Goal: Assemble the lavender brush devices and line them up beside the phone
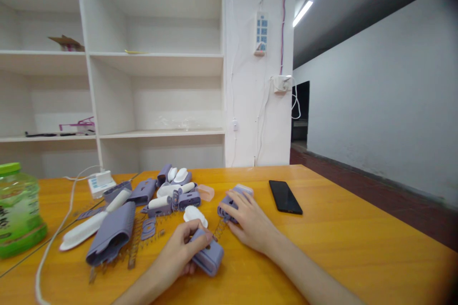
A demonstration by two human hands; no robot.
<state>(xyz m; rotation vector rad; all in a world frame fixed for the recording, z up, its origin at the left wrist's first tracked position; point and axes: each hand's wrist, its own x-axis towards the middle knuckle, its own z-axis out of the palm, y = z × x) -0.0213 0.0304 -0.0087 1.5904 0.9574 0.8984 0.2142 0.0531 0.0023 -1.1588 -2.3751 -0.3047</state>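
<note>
My left hand point(184, 249) is closed around a purple hollow plastic housing point(213, 258), held tilted just above the table's front. Further back, my right hand point(253, 221) curls over another purple plastic part point(223, 208), whose underside my fingers hide. Between the hands lies a thin coil spring point(219, 229). Right behind my left hand is a white oval brush-like piece point(195, 216). To the left sit a large purple sleeve point(113, 231) and a white long-handled piece point(84, 229). Small springs and a purple flat ring piece point(148, 228) are scattered beside them.
More purple and white parts point(171, 198) are heaped at the back. A black phone point(285, 197) lies to the right. On the left are a green-lidded jar point(19, 209), a white cable point(59, 233) and a power strip point(101, 184). White shelves point(157, 59) stand behind the table.
</note>
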